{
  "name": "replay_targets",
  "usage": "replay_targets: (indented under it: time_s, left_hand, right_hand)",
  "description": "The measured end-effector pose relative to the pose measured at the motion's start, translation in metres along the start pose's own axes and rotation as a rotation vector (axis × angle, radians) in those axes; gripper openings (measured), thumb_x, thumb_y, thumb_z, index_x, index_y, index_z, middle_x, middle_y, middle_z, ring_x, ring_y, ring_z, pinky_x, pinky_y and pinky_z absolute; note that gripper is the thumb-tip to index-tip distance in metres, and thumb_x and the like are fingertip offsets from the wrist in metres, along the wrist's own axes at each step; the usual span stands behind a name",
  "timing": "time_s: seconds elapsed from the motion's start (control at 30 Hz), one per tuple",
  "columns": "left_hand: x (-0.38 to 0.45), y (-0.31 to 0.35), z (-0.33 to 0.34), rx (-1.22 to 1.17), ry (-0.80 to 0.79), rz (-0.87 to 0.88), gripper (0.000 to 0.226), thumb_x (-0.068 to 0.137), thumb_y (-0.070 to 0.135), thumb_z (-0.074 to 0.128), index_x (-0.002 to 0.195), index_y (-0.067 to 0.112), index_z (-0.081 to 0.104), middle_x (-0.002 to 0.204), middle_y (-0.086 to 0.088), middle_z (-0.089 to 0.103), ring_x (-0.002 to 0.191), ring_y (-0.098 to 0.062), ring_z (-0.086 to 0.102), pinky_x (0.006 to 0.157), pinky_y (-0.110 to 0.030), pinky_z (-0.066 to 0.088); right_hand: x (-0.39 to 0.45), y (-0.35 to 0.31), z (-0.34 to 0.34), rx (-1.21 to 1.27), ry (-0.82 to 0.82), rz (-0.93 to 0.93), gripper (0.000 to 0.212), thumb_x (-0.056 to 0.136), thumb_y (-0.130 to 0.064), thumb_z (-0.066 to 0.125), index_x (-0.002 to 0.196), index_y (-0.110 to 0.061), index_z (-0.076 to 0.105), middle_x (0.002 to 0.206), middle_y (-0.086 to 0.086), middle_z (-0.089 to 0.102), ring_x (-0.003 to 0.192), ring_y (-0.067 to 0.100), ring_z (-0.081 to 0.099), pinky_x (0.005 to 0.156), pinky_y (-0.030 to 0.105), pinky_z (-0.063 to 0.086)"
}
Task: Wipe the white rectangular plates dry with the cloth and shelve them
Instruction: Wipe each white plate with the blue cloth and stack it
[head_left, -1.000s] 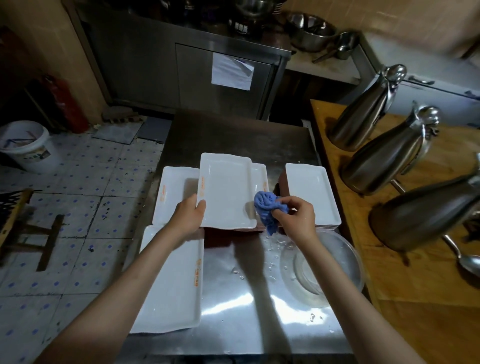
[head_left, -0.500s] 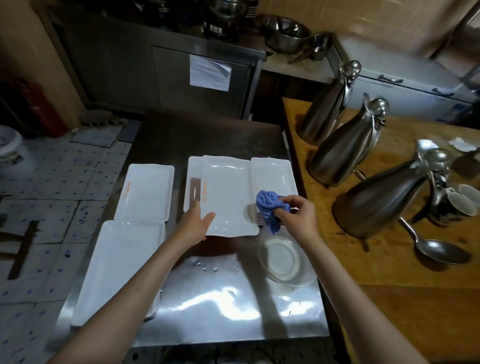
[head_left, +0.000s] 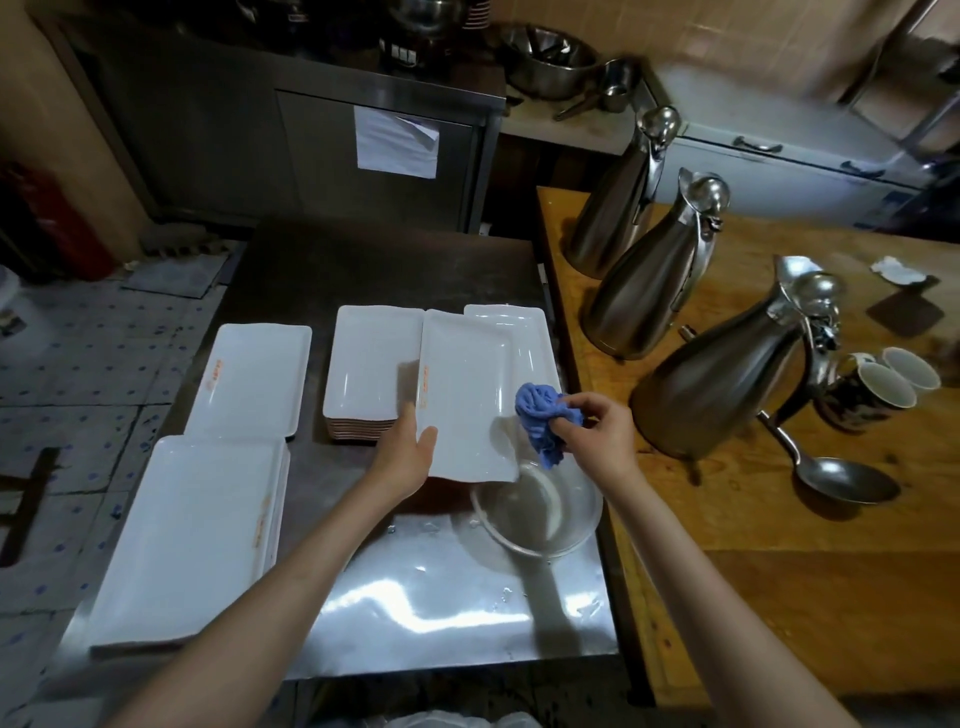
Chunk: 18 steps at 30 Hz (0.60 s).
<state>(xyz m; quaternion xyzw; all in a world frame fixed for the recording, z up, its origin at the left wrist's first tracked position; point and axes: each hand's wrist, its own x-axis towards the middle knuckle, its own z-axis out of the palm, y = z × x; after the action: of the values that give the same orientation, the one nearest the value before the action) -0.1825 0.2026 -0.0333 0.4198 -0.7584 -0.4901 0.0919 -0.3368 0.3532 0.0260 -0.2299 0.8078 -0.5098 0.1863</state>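
Note:
My left hand (head_left: 404, 453) grips the near left edge of a white rectangular plate (head_left: 464, 395) and holds it tilted above the steel table (head_left: 447, 613). My right hand (head_left: 597, 431) pinches a bunched blue cloth (head_left: 543, 415) against the plate's near right corner. Behind the held plate stands a stack of white plates (head_left: 371, 364), with another plate (head_left: 524, 332) to its right. Two more plate stacks lie on the left: a far one (head_left: 252, 379) and a near, larger one (head_left: 192, 535).
A clear glass bowl (head_left: 540, 514) sits just below the held plate, with water drops around it. On the wooden counter (head_left: 779, 545) to the right are three steel jugs (head_left: 644, 270), a ladle (head_left: 831, 467) and mugs (head_left: 878, 384). Steel cabinets stand behind the table.
The held plate has shifted to the right and now overlaps the rightmost plate and the bowl's rim. The cloth has stayed at its right edge. The view has swung to the right.

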Motion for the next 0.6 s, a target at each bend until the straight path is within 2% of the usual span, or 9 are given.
replay_targets:
  time_s: [0.23,0.33,0.43,0.6]
  left_hand:
    - [-0.005,0.011,0.021,0.086,0.06,0.083,0.041,0.1,0.016,0.039,0.139,0.006,0.033,0.13,-0.018,0.054,0.113,-0.036,0.053,0.089,-0.033,0.042]
    - [-0.003,0.013,0.027,0.165,0.062,0.118,0.035,0.099,0.018,0.037,0.132,0.008,0.034,0.121,-0.021,0.058,0.102,-0.038,0.056,0.082,-0.039,0.046]
    - [-0.001,0.016,0.032,0.286,0.071,0.16,0.035,0.1,0.02,0.036,0.132,0.008,0.031,0.115,-0.023,0.059,0.097,-0.04,0.057,0.073,-0.039,0.042]
    - [-0.004,0.023,0.035,0.43,0.086,0.262,0.03,0.1,0.018,0.036,0.127,0.003,0.036,0.107,-0.029,0.061,0.094,-0.046,0.057,0.07,-0.043,0.039]
  right_hand:
    - [-0.003,0.01,-0.014,0.012,0.034,0.032,0.022,0.078,0.004,0.067,0.081,-0.018,0.064,0.083,-0.002,0.063,0.075,0.02,0.066,0.063,0.031,0.059]
    - [-0.005,0.012,-0.02,0.01,0.036,0.038,0.019,0.078,0.004,0.067,0.082,-0.015,0.064,0.081,-0.002,0.062,0.072,0.019,0.065,0.063,0.032,0.059]
    - [-0.007,0.015,-0.024,0.018,0.043,0.04,0.017,0.078,0.005,0.066,0.085,-0.01,0.065,0.08,-0.001,0.062,0.07,0.02,0.065,0.061,0.031,0.059]
    - [-0.007,0.02,-0.026,0.019,0.047,0.052,0.017,0.079,0.004,0.066,0.084,-0.012,0.064,0.082,0.0,0.062,0.069,0.02,0.065,0.059,0.028,0.058]
